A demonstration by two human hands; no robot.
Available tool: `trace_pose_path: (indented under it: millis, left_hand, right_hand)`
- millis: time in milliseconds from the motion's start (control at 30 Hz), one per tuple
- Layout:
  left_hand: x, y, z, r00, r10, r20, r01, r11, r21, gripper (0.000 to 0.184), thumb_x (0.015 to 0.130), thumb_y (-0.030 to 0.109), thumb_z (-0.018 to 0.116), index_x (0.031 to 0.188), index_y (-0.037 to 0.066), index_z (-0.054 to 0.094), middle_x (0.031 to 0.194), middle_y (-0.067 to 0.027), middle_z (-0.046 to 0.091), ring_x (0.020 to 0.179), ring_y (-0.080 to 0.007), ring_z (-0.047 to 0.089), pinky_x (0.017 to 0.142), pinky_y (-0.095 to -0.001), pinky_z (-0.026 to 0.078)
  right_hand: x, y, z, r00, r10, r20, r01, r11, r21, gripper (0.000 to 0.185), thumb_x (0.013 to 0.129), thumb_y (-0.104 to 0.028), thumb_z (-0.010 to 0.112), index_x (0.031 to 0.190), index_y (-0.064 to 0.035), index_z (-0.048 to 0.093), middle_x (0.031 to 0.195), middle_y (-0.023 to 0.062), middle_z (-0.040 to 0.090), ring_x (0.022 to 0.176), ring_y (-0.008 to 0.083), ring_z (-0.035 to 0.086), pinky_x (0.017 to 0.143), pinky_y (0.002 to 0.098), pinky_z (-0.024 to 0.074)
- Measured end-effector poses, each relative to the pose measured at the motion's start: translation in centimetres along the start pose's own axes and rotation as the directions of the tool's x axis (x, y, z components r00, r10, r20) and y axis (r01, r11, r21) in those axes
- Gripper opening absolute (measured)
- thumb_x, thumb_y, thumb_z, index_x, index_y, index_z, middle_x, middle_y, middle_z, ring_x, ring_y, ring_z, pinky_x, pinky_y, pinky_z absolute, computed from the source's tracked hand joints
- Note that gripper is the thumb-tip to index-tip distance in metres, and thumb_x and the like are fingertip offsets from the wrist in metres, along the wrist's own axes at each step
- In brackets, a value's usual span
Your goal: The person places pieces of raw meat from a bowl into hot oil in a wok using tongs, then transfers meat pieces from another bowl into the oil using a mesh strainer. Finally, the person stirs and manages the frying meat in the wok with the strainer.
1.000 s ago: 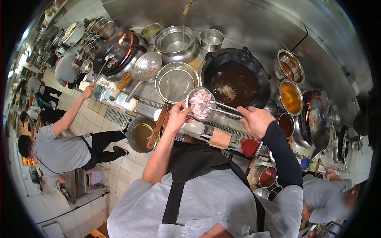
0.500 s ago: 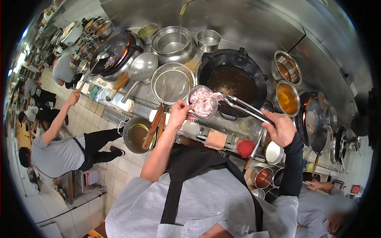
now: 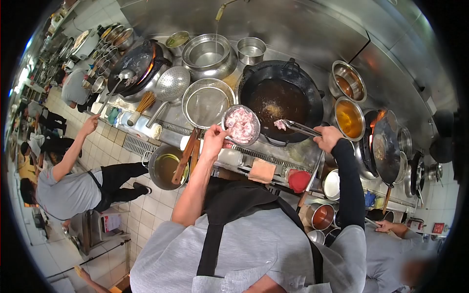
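Note:
My left hand (image 3: pixel 215 140) grips the rim of a small bowl (image 3: pixel 253 139) heaped with pale pink raw meat (image 3: pixel 240 124). In my right hand (image 3: pixel 328 138) is a pair of metal tongs (image 3: pixel 303 128), closed on a piece of meat (image 3: pixel 280 125) at their tip. That piece hangs over the near side of a large black wok (image 3: pixel 251 93), apart from the bowl. Dark brown oil (image 3: pixel 288 100) fills the wok's bottom, with a pale bubbling patch near its middle.
Left of the wok sit a wire strainer (image 3: pixel 188 105), a perforated skimmer (image 3: pixel 173 83) and a metal pot (image 3: pixel 224 63). Bowls of amber liquid (image 3: pixel 350 119) stand to its right. A co-worker (image 3: pixel 73 190) holds a ladle at a flaming wok on the left; another person (image 3: pixel 391 254) is at lower right.
The tongs have come away from the bowl with a piece of meat and now reach over the wok's near side. My left hand and the bowl have shifted slightly left.

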State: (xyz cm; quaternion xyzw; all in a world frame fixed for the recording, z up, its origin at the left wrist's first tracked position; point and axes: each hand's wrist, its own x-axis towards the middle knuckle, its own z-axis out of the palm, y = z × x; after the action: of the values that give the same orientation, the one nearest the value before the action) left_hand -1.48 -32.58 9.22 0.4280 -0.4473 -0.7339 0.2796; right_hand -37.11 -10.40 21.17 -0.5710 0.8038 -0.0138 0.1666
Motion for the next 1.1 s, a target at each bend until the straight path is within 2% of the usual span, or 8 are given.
trace_pose_path:
  millis: [67, 167, 333, 433, 667, 800, 933, 1100]
  left_hand:
    - [-0.3, 0.0, -0.2, 1.0, 0.018, 0.008, -0.018, 1.0, 0.014, 0.018, 0.094, 0.008, 0.068, 0.091, 0.007, 0.051, 0.083, -0.0065, 0.063, 0.062, -0.0182, 0.07, 0.048, -0.0261, 0.055]
    - [-0.9, 0.2, -0.3, 0.998, 0.061, 0.012, -0.061, 0.998, 0.029, 0.017, 0.093, 0.009, 0.069, 0.091, 0.007, 0.052, 0.084, -0.0057, 0.063, 0.063, -0.0173, 0.07, 0.049, -0.0255, 0.054]
    - [-1.6, 1.0, -0.1, 0.995, 0.101, -0.014, -0.1, 0.992, 0.074, 0.017, 0.093, 0.009, 0.069, 0.092, 0.006, 0.053, 0.085, -0.0045, 0.059, 0.063, -0.0146, 0.068, 0.049, -0.0249, 0.054]
    - [-1.6, 1.2, -0.1, 0.993, 0.119, 0.005, -0.119, 0.99, 0.071, 0.016, 0.093, 0.008, 0.069, 0.091, 0.006, 0.053, 0.084, -0.0045, 0.06, 0.063, -0.0147, 0.068, 0.049, -0.025, 0.054]
    - [-0.8, 0.9, -0.5, 0.994, 0.109, 0.0, -0.108, 0.991, 0.085, 0.015, 0.095, 0.009, 0.068, 0.092, 0.005, 0.054, 0.083, -0.0047, 0.061, 0.064, -0.0144, 0.068, 0.05, -0.0248, 0.053]
    - [-0.4, 0.7, -0.3, 0.994, 0.108, 0.029, -0.11, 0.99, 0.083, 0.018, 0.092, 0.006, 0.069, 0.091, 0.003, 0.051, 0.093, -0.0088, 0.06, 0.064, -0.0173, 0.068, 0.049, -0.0276, 0.056]
    - [-0.2, 0.3, -0.4, 0.996, 0.086, 0.006, -0.086, 0.996, 0.013, 0.017, 0.093, 0.009, 0.069, 0.09, 0.006, 0.052, 0.086, -0.0061, 0.062, 0.063, -0.0152, 0.068, 0.049, -0.026, 0.055]
    - [-0.1, 0.1, -0.3, 0.996, 0.078, -0.05, -0.078, 0.997, 0.001, 0.017, 0.094, 0.009, 0.067, 0.09, 0.006, 0.051, 0.084, -0.0065, 0.063, 0.062, -0.0165, 0.068, 0.049, -0.0263, 0.056]
  right_hand:
    - [2.2, 1.3, 3.3, 0.993, 0.111, 0.031, -0.109, 0.992, -0.064, 0.038, 0.09, -0.026, 0.066, 0.118, -0.0004, 0.067, 0.098, 0.0253, 0.071, 0.097, 0.044, 0.067, 0.089, 0.052, 0.0521]
    - [2.5, -0.6, 3.6, 0.974, 0.213, -0.079, -0.216, 0.976, -0.032, 0.035, 0.09, -0.023, 0.064, 0.114, 0.0021, 0.065, 0.095, 0.0267, 0.071, 0.097, 0.0444, 0.068, 0.089, 0.0504, 0.0531]
    - [-0.8, -6.1, -1.6, 0.989, -0.147, -0.023, 0.148, 0.957, 0.25, 0.048, 0.09, -0.026, 0.066, 0.127, 0.0042, 0.062, 0.107, 0.0292, 0.07, 0.104, 0.0456, 0.066, 0.092, 0.0467, 0.0525]
    - [-0.5, -7.2, -0.4, 0.973, -0.232, -0.003, 0.218, 0.91, 0.354, 0.045, 0.091, -0.025, 0.066, 0.126, 0.0032, 0.064, 0.109, 0.0283, 0.07, 0.107, 0.0439, 0.066, 0.094, 0.0446, 0.0518]
    - [-2.5, -7.7, -3.9, 0.991, -0.12, 0.063, 0.091, 0.933, 0.349, 0.048, 0.089, -0.026, 0.068, 0.127, 0.0037, 0.063, 0.114, 0.027, 0.07, 0.109, 0.0432, 0.066, 0.097, 0.0444, 0.0512]
    - [-0.8, -6.8, -0.5, 0.963, -0.267, -0.036, 0.264, 0.912, 0.315, 0.048, 0.088, -0.026, 0.07, 0.127, 0.0026, 0.063, 0.111, 0.0267, 0.07, 0.107, 0.0423, 0.067, 0.095, 0.0445, 0.052]
    - [-1.7, -7.8, -2.4, 0.983, -0.176, 0.057, 0.155, 0.952, 0.265, 0.045, 0.087, -0.023, 0.069, 0.124, 0.0022, 0.065, 0.107, 0.027, 0.071, 0.105, 0.0429, 0.067, 0.095, 0.0451, 0.0523]
    - [-3.4, -6.5, -3.7, 0.983, -0.181, 0.024, 0.166, 0.938, 0.305, 0.042, 0.087, -0.02, 0.069, 0.123, 0.0022, 0.066, 0.105, 0.0276, 0.07, 0.101, 0.0434, 0.067, 0.09, 0.0461, 0.0529]
